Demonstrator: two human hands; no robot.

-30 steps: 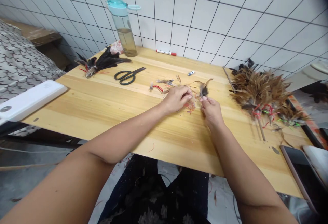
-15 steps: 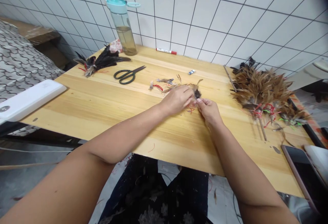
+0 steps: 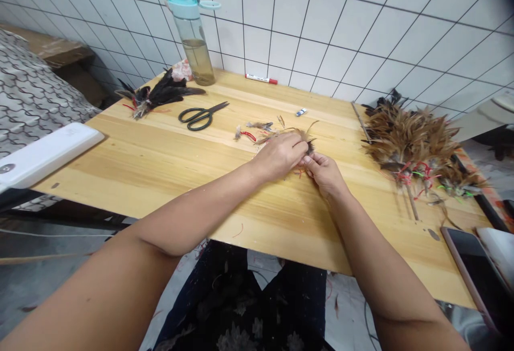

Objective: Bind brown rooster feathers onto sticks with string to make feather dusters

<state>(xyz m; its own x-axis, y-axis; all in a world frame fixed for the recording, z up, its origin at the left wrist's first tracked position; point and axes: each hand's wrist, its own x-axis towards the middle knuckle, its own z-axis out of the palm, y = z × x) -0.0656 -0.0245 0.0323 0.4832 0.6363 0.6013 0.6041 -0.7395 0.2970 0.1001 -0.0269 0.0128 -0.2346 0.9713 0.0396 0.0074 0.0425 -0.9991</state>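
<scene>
Both hands meet above the middle of the wooden table (image 3: 180, 180). My left hand (image 3: 281, 153) is closed, its curled fingers on a small bunch of dark and brown feathers (image 3: 310, 148). Pinched at the same bunch, thumb against fingers, is my right hand (image 3: 324, 172). The bunch is mostly hidden behind the fingers, and thin brown tips stick up above them. Bits of red string lie under the hands. Just beyond the left hand are loose feathers (image 3: 260, 126) and a short loop of red string (image 3: 248, 136).
Black-handled scissors (image 3: 203, 116) lie left of the hands, near black feathers (image 3: 163, 93) and a water bottle (image 3: 196, 46). A marker (image 3: 261, 78) rests by the tiled wall. Tied brown feather bundles (image 3: 409, 137) and a phone (image 3: 477, 271) are on the right.
My left fingers have shifted slightly right over the feather bunch, covering more of it. The right hand has edged left, closer to the left one.
</scene>
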